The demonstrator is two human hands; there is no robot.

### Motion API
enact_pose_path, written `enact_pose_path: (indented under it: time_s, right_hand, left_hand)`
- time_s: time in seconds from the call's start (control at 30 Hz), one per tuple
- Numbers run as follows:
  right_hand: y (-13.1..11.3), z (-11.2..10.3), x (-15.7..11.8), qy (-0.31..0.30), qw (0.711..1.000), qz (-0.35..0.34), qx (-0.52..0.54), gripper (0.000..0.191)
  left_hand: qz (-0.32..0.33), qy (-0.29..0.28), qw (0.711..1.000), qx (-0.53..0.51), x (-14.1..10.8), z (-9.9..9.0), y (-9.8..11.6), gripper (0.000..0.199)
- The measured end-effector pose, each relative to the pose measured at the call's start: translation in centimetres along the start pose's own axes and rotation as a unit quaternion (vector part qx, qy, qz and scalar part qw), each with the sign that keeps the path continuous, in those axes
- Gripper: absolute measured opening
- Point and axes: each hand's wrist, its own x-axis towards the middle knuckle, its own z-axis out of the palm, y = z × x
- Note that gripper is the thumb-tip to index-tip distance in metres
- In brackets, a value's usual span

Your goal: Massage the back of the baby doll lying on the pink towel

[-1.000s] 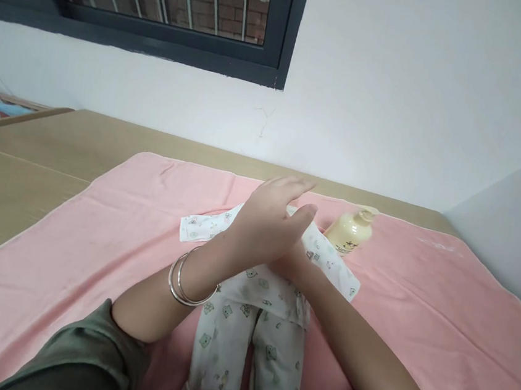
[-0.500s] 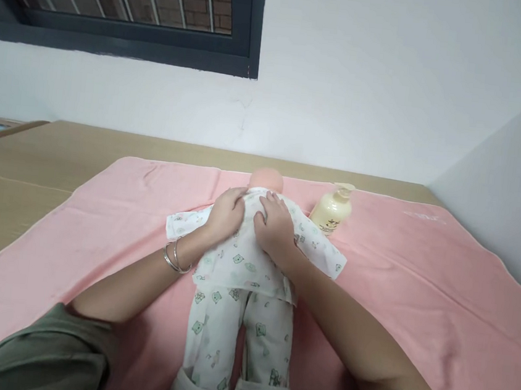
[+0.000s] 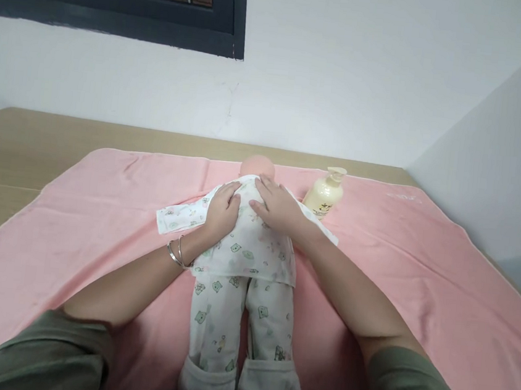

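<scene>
A baby doll (image 3: 249,253) in white printed pyjamas lies along the middle of the pink cloth, its bare head (image 3: 258,166) at the far end and its legs toward me. Only the smooth back of the head shows, no face. My left hand (image 3: 222,214) rests flat on the left of the doll's upper back, fingers stretched out. On the right of the upper back lies my right hand (image 3: 279,208), also open, its fingers pointing up and left toward the neck. Both palms are hidden against the shirt. A cream pump bottle (image 3: 324,194) stands just beyond the doll's right sleeve.
The pink cloth (image 3: 419,280) is spread over a wooden surface (image 3: 18,151), with a few folds in it. A white wall (image 3: 324,71) rises behind, with a dark-framed window (image 3: 227,24) at upper left. Another wall closes off the right side.
My right hand has turned, its fingers now slanting more to the left across the upper back. My left hand stays nearly in place on the shirt. The whole view has shifted slightly.
</scene>
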Motion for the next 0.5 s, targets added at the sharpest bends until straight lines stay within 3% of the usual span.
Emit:
enact_pose_path:
  time_s: [0.07, 0.13, 0.23, 0.3, 0.4, 0.5]
  right_hand:
    - [-2.3, 0.8, -1.4, 0.066, 0.996, 0.049, -0.047, 0.059]
    - [-3.9, 1.6, -2.6, 0.094, 0.994, 0.014, -0.059, 0.058]
    - [-3.6, 1.9, -2.6, 0.065, 0.993, -0.091, -0.024, 0.056]
    - [-2.0, 1.4, -1.5, 0.032, 0.993, -0.116, 0.008, 0.055]
    - [0.0, 0.8, 0.1, 0.018, 0.999, -0.037, 0.025, 0.057]
    - [-0.9, 1.1, -0.1, 0.046, 0.997, 0.064, -0.002, 0.061]
  left_hand:
    - [0.001, 0.006, 1.000, 0.002, -0.1, 0.1, -0.1, 0.042]
    - [0.000, 0.012, 1.000, 0.003, -0.2, 0.2, -0.1, 0.043]
    - [-0.001, 0.006, 1.000, 0.004, -0.3, 0.2, 0.0, 0.043]
    - [0.001, 0.001, 1.000, 0.000, -0.3, 0.1, 0.0, 0.044]
    - [0.000, 0.003, 1.000, 0.000, -0.3, 0.1, -0.1, 0.046]
    - [0.003, 0.010, 1.000, 0.014, -0.2, 0.3, -0.3, 0.045]
